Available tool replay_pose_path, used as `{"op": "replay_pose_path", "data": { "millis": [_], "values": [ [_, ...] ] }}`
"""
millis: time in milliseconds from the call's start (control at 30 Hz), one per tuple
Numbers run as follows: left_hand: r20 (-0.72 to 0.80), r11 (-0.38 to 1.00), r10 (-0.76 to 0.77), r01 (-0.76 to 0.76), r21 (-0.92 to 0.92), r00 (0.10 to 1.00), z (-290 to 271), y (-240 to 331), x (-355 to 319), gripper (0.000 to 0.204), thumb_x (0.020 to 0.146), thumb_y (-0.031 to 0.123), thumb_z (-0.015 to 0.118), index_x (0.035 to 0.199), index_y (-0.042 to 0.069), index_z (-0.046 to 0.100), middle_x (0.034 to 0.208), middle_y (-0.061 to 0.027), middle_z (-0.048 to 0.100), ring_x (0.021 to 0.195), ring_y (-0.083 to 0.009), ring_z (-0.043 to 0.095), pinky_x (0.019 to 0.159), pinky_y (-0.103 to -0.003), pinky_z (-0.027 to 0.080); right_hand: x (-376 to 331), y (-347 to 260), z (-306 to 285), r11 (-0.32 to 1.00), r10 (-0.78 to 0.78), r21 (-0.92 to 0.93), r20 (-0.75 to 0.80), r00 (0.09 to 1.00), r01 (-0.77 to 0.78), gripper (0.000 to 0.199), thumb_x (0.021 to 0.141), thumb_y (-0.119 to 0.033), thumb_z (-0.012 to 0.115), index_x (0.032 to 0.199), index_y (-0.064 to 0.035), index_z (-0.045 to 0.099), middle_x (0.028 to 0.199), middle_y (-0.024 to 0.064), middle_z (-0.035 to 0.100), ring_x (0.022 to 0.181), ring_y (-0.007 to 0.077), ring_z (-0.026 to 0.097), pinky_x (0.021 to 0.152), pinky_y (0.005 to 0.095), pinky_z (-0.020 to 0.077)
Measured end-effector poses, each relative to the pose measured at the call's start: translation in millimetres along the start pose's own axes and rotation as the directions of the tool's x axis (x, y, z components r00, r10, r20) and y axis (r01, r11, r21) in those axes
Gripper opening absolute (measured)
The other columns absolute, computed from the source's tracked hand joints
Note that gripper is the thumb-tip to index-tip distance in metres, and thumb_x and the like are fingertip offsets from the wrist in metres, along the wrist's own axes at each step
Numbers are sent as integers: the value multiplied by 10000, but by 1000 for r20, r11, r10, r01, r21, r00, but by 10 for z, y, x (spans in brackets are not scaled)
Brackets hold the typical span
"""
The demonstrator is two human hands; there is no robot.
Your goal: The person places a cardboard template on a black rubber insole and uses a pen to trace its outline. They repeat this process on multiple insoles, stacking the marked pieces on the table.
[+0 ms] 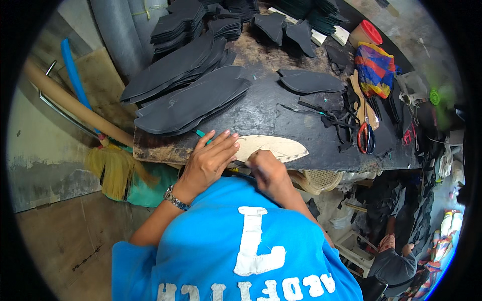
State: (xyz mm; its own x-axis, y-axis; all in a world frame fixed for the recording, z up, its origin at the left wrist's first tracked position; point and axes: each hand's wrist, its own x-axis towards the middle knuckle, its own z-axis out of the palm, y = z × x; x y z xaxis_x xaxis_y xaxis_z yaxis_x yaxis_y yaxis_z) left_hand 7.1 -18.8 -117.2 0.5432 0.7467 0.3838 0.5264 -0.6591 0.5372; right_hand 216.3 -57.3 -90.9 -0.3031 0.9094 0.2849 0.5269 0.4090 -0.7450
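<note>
Head view: left hand (208,160) flat, pinning pale pointed card template (273,148) on dark surface (271,113); right hand (266,168) clenched, tool hidden; tracing step, template must stay put.

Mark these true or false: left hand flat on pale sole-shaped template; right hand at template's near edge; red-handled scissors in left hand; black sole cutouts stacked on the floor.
1. Left hand presses flat on the pale sole-shaped card template: true.
2. Right hand sits at the template's near edge: true; any tool in it is hidden.
3. Red-handled scissors are in the left hand: false, they lie on the dark worktable, right of the template.
4. Black sole-shaped cutouts are stacked on the floor: false, they lie on the worktable.
</note>
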Motion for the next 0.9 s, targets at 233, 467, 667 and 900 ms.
{"op": "replay_pose_path", "data": {
  "millis": [233,467,667,900],
  "values": [
    [54,1000,-17,17,-14,998,-62,29,12,407,887,149,703,1273,38,641,1355,-119,615,1325,-263,527,1129,-457,358,-121,245,-471,915,375,280,-333,865,-289,244,1068,-181,471,1031,2,628,945,76,639,868,133,583,791,294,474],
    [-5,1000,0,0,30,1000,-39,24,50,506,834,164,751,1301,27,613,1305,-133,614,1218,-303,555,1052,-442,425,-335,331,-718,842,428,-236,-255,867,-485,460,851,-154,743,1271,-32,602,1092,133,501,969,267,564,840,349,484],
    [-21,999,-24,25,32,999,-38,42,54,591,822,158,765,1362,27,565,1283,-138,607,1155,-315,556,986,-418,456,-334,393,-696,883,351,-219,-276,895,-414,384,812,-92,762,1143,6,593,1062,115,515,936,248,554,831,327,468],
    [-44,997,-64,65,32,997,-26,79,46,707,823,179,768,1442,0,475,1327,-180,583,1200,-333,537,1009,-435,439,-360,688,-769,841,517,454,-519,681,-293,154,922,-122,711,970,-43,587,810,-42,528,737,45,449,655,205,370]
  ]
}}
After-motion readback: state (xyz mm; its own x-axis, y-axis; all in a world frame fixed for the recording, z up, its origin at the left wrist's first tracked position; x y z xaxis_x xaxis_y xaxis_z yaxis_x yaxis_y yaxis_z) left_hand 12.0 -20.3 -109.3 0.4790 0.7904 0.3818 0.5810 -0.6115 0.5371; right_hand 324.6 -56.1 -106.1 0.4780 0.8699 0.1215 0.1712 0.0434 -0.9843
